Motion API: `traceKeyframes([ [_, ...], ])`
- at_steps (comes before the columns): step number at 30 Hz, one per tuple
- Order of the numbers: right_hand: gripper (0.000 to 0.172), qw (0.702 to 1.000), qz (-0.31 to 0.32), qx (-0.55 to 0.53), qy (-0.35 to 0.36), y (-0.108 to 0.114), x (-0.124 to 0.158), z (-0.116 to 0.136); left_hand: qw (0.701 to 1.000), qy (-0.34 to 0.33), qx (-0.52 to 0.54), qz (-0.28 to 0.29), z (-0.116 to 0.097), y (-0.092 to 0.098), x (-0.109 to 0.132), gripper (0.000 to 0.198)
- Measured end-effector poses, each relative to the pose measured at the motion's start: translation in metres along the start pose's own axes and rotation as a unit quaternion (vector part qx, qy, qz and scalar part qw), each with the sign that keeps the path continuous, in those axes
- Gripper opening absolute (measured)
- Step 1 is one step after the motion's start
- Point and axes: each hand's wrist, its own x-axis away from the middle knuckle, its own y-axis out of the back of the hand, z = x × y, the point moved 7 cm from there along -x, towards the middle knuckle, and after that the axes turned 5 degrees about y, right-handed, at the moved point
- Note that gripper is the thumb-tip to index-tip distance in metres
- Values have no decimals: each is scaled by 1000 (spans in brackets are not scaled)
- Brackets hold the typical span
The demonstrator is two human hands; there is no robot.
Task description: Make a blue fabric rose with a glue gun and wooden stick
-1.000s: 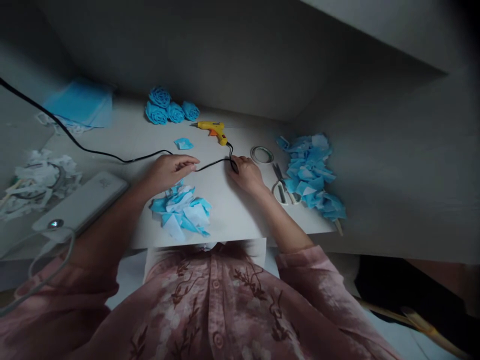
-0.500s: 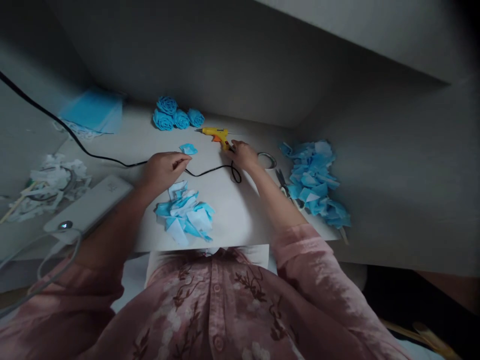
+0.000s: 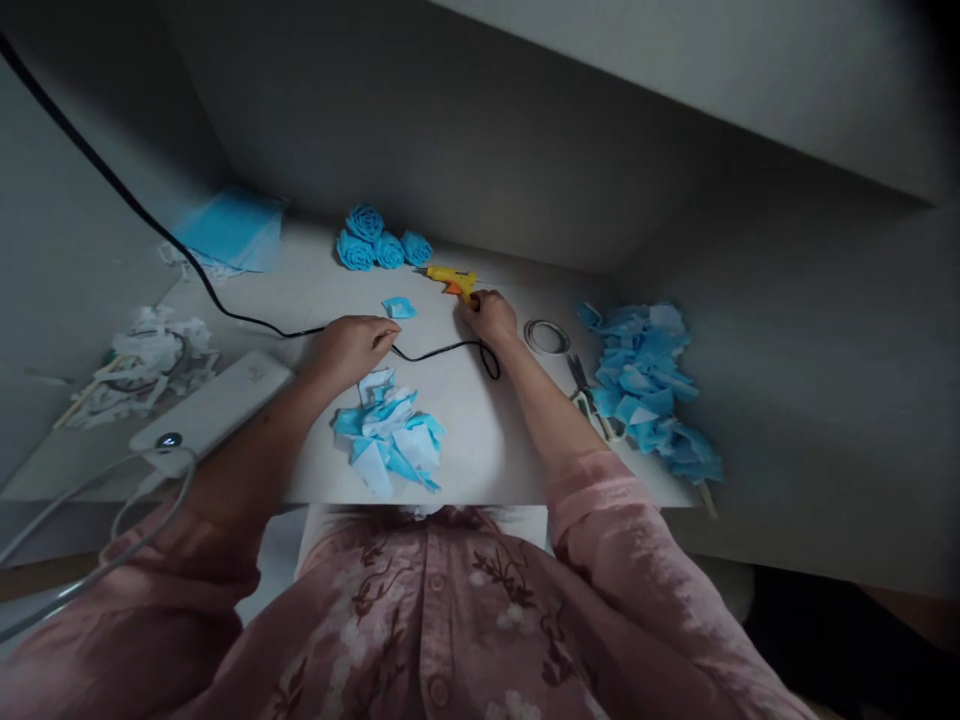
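Observation:
My right hand (image 3: 491, 318) is closed round the handle of a yellow glue gun (image 3: 452, 278), whose nozzle points left. My left hand (image 3: 354, 348) is pinched over the table, across the black cord (image 3: 442, 351); what its fingertips hold, if anything, is too small to tell. Just beyond those fingertips lies a small blue piece (image 3: 399, 307). Several blue rosettes (image 3: 388, 251) sit together at the back. Nearer me is a loose pile of blue and white pieces (image 3: 390, 432).
On the right are a ring-shaped roll (image 3: 547, 338), scissors (image 3: 591, 398) and a blue crumpled heap (image 3: 646, 375). A white power bank (image 3: 214, 410), white scraps (image 3: 146, 365) and blue sheets (image 3: 234, 230) lie left. Walls enclose the table's back and right.
The view has shifted, so the table's things appear farther right and slightly lower. My right hand has closed more fully round the glue gun's handle. My left hand stays pinched.

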Motion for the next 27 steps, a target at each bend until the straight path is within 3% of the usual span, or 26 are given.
traceKeyframes([
  [8, 41, 989, -120, -81, 43, 21, 0, -1, 1000, -3, 4, 7, 3, -5, 1, 33],
  [12, 43, 975, -172, -87, 106, 33, 7, 23, 998, 7, 62, -16, 3, -1, 1, 32],
  [15, 46, 965, -190, -79, 160, 44, 17, 52, 979, 31, 196, -48, 3, 4, -2, 32],
  [18, 48, 959, -194, -64, 198, 53, 29, 79, 927, 77, 362, -58, 0, 6, -12, 33],
  [22, 48, 956, -200, -58, 209, 58, 42, 102, 826, 128, 547, -47, -17, 10, -33, 29],
  [25, 48, 953, -207, -79, 206, 55, 47, 111, 746, 159, 647, -15, -34, 5, -47, 21],
  [27, 49, 953, -209, -95, 198, 52, 47, 113, 711, 176, 680, -26, -40, 1, -53, 16],
])
